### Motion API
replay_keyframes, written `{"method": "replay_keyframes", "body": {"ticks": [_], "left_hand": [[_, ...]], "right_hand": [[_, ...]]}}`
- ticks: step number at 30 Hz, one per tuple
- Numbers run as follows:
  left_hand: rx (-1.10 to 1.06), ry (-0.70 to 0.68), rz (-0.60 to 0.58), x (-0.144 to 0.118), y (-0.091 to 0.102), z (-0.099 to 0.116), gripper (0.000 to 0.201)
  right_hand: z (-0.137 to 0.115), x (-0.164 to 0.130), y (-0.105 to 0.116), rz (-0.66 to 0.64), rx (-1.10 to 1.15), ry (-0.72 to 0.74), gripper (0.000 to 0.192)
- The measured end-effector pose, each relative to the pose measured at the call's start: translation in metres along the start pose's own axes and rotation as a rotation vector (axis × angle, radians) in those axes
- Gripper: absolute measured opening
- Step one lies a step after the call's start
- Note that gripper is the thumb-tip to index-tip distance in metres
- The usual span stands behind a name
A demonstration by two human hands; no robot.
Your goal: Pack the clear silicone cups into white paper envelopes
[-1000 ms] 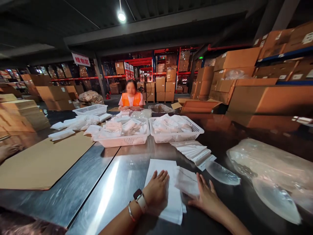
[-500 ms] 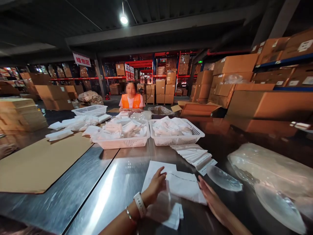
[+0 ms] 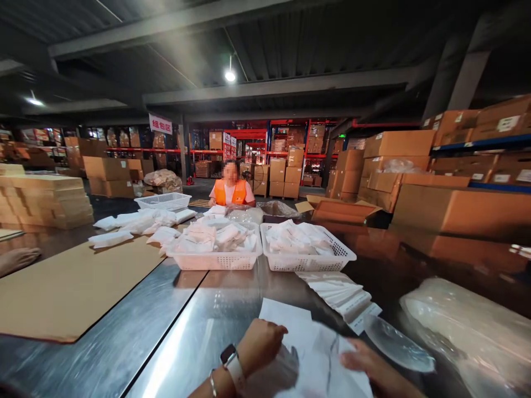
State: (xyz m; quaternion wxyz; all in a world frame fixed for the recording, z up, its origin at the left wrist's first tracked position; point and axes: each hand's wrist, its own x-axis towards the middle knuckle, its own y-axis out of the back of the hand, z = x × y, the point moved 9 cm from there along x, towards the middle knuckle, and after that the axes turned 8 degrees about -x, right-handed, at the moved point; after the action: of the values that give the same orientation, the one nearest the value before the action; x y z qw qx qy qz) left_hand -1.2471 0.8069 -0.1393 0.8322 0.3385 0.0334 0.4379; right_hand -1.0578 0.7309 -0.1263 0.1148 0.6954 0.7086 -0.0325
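A white bag (image 3: 327, 362) with a dark line across it is tilted up between my hands, near the table's front edge. My right hand (image 3: 369, 362), slightly blurred, grips its right side with the thumb on top. At its upper left, my left hand (image 3: 263, 345) is closed, fingertips curled against the bag and partly hidden. A watch and a bracelet are on the left wrist. Flat white bags (image 3: 286, 311) lie beneath and behind. To the right, a fanned stack of white bags (image 3: 340, 296) lies beside a clear plastic pouch (image 3: 400, 345).
Two white baskets (image 3: 215, 261) (image 3: 309, 263) of filled white packets stand ahead. A cardboard sheet (image 3: 78, 287) covers the left side, with more packets behind it. Large clear plastic bags (image 3: 464, 326) lie right. A person in an orange vest (image 3: 229, 192) is across the table; another hand (image 3: 16, 260) shows far left.
My right hand has gone from lying flat beside the bag to gripping it, and the bag is now raised. My left fingers have closed. The view has tilted up.
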Motion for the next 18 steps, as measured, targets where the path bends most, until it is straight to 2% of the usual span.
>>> {"method": "replay_keyframes", "body": {"ticks": [2,3,5,7,9,10,12,13,14,16,18], "left_hand": [[0.239,-0.111,-0.039,-0.004,0.005,0.009,0.029],[0.278,-0.150,-0.067,-0.005,0.005,0.013,0.028],[0.279,-0.237,-0.138,-0.010,0.004,0.020,0.024],[0.265,-0.297,-0.223,-0.015,0.001,0.024,0.025],[0.268,-0.296,-0.289,-0.020,-0.002,0.022,0.035],[0.278,-0.277,-0.314,-0.022,-0.004,0.019,0.039],[0.307,-0.224,-0.376,-0.025,-0.013,0.012,0.049],[0.318,-0.200,-0.391,-0.027,-0.019,0.010,0.055],[0.328,-0.180,-0.384,-0.027,-0.024,0.009,0.059],[0.342,-0.159,-0.302,-0.025,-0.030,0.012,0.057],[0.345,-0.156,-0.201,-0.022,-0.030,0.018,0.047]], "right_hand": [[-0.055,0.011,0.034,0.250,0.136,0.112,0.033],[-0.082,0.015,0.046,0.315,0.174,0.183,0.032],[-0.124,0.021,0.061,0.346,0.237,0.329,0.032],[-0.137,0.023,0.071,0.343,0.208,0.408,0.040],[-0.120,0.022,0.085,0.395,0.012,0.409,0.049],[-0.104,0.020,0.095,0.473,-0.159,0.379,0.048],[-0.069,0.012,0.120,0.695,-0.616,0.262,0.044],[-0.053,0.009,0.129,0.777,-0.880,0.176,0.043],[-0.039,0.010,0.135,0.807,-1.124,0.081,0.044],[-0.011,0.017,0.138,0.710,-1.454,-0.071,0.048],[0.006,0.026,0.135,0.558,-1.564,-0.133,0.043]]}}
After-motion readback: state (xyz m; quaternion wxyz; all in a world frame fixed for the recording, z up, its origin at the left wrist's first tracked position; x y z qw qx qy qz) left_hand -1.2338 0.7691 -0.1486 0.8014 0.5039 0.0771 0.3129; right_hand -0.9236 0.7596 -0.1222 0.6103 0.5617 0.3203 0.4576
